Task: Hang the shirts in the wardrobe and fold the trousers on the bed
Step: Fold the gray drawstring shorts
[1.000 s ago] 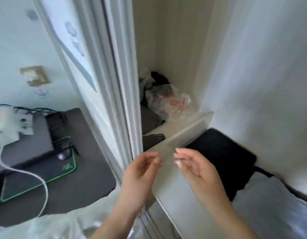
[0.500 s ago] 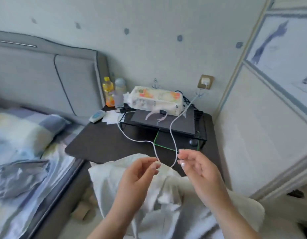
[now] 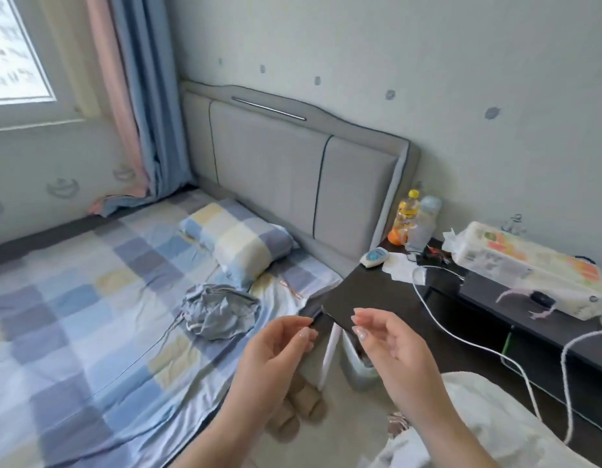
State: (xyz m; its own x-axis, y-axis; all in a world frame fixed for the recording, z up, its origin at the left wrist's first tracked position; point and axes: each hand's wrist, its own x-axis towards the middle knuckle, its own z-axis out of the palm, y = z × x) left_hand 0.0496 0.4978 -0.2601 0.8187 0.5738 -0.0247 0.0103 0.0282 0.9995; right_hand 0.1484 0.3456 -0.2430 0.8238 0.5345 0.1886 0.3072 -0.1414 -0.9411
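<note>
Trousers (image 3: 222,312): grey, crumpled in a loose heap with many folds, not folded; they lie on the bed, left of and beyond the hands, just before the pillow.
Left hand (image 3: 276,349): raised over the near edge of the bed, fingers loosely bent, thumb near the fingertips, holding nothing.
Right hand (image 3: 387,346): raised just beside the left hand, apart from it, fingers relaxed and a little curved, holding nothing.
White cloth (image 3: 488,430): pale fabric at the near right, below the right forearm.
Bed (image 3: 73,315): sheet in blue, grey and yellow squares, wrinkled.
Pillow (image 3: 239,241): same squares, against the grey headboard (image 3: 293,170).
Bedside table (image 3: 387,292): dark, right of the bed; it carries bottles (image 3: 414,217), a tissue pack (image 3: 526,265) and white cables (image 3: 461,336).
Curtain (image 3: 134,96): pink and blue, far left by the window.
</note>
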